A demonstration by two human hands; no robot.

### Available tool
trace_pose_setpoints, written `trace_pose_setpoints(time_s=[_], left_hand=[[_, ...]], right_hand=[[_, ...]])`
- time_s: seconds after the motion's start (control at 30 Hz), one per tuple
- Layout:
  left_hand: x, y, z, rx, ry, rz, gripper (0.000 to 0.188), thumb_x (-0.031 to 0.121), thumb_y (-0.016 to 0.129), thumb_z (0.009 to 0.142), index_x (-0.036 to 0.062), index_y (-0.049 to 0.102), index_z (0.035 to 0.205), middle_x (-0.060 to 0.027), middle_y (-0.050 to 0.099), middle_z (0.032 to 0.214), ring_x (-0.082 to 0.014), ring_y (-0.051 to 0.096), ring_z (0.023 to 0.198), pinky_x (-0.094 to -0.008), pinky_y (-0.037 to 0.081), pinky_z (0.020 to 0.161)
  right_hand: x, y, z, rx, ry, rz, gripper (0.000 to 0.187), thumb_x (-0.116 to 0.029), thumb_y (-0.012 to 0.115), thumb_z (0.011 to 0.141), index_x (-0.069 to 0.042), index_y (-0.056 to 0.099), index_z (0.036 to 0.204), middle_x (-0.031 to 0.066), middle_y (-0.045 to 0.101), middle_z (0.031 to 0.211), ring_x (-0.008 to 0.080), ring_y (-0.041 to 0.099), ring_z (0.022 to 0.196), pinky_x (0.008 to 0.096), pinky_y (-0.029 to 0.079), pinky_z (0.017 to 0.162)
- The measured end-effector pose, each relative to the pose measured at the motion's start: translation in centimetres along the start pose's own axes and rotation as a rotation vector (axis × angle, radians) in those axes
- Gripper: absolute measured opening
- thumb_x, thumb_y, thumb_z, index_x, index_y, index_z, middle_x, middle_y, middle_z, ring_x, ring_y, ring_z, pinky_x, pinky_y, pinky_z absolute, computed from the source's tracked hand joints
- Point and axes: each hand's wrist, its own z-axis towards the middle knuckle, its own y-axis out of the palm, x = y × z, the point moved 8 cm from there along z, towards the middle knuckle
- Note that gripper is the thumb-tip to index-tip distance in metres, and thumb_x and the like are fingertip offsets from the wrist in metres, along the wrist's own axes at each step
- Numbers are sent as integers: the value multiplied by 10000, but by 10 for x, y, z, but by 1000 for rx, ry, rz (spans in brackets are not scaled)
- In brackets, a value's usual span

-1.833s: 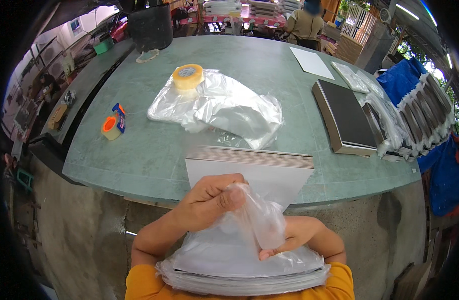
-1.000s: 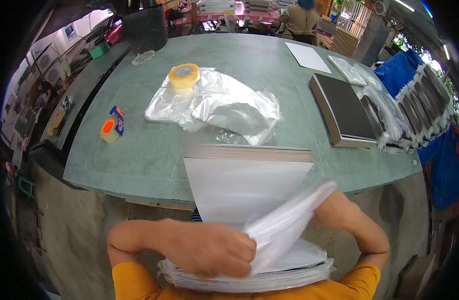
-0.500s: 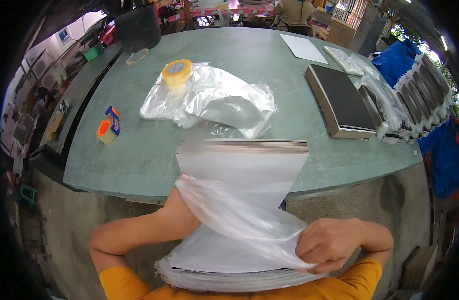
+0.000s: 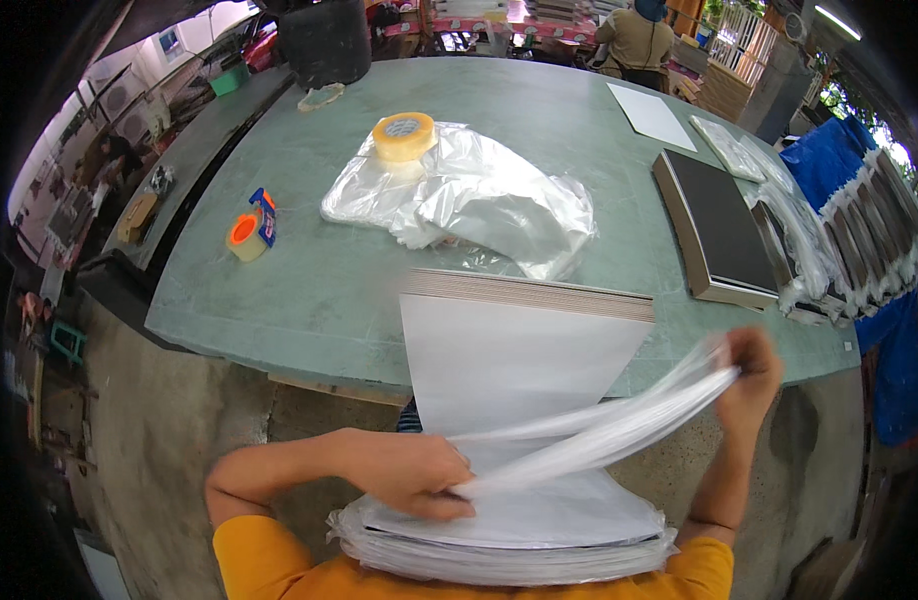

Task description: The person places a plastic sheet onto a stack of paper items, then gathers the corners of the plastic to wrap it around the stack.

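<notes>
A stack of white boards [image 4: 519, 345] leans from the table's front edge toward my body, its brownish layered edges at the far end. Clear plastic wrapping covers the near end of the stack [image 4: 519, 560]. A loose length of clear plastic film [image 4: 599, 425] stretches across the boards between my two hands. My left hand [image 4: 414, 478] grips its lower end over the middle of the stack. Held up at the right, my right hand [image 4: 749, 375] closes on the other end, slightly blurred.
On the green table [image 4: 309, 310] lie crumpled plastic bags [image 4: 509, 190] with a yellow tape roll [image 4: 404, 137] on them. A tape dispenser [image 4: 252, 230] is at left. A dark-topped stack of boards [image 4: 724, 225] and wrapped bundles [image 4: 869, 220] are at right. A person [image 4: 637, 45] sits beyond.
My right hand has swung up and outward to the right, pulling the film taut. My left hand has come down nearer to me over the stack. The view has shifted a little left.
</notes>
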Motion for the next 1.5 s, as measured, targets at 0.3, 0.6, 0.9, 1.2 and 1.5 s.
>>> trace_pose_setpoints(time_s=[0.3,0.6,0.9,1.2,1.5], left_hand=[[-70,-96,-74,1272,-500,493,524,-93,526,656,101,485,1141,-77,516,948,-173,511,780,-237,420,643],[-41,-65,-56,960,-238,381,608,-156,506,524,117,587,1062,-96,513,956,-225,517,821,-272,432,692],[-28,-60,-56,1011,-200,548,564,-144,523,509,89,610,1015,-87,513,862,-219,513,771,-273,438,651],[-29,-66,-57,1016,-156,485,527,-132,546,479,71,629,959,-82,530,838,-210,517,731,-267,443,616],[-149,14,-53,388,-227,-1209,287,-7,624,633,-45,597,916,-75,605,770,-148,558,674,-255,444,613]], right_hand=[[-26,50,-10,-15,-311,-175,551,145,368,611,-31,493,1119,147,448,1100,291,439,1008,333,352,844],[17,26,-25,-93,-238,106,399,71,545,584,-94,647,932,105,536,917,194,532,778,261,418,640],[-3,28,-40,125,-485,-244,344,83,585,602,-60,646,910,68,533,790,164,524,691,232,420,597],[13,23,-38,-152,-349,245,317,72,613,601,-33,633,899,89,580,739,171,565,647,243,451,580],[97,108,-74,-814,558,996,176,-33,646,677,-4,563,829,39,577,720,113,543,628,216,433,547]])
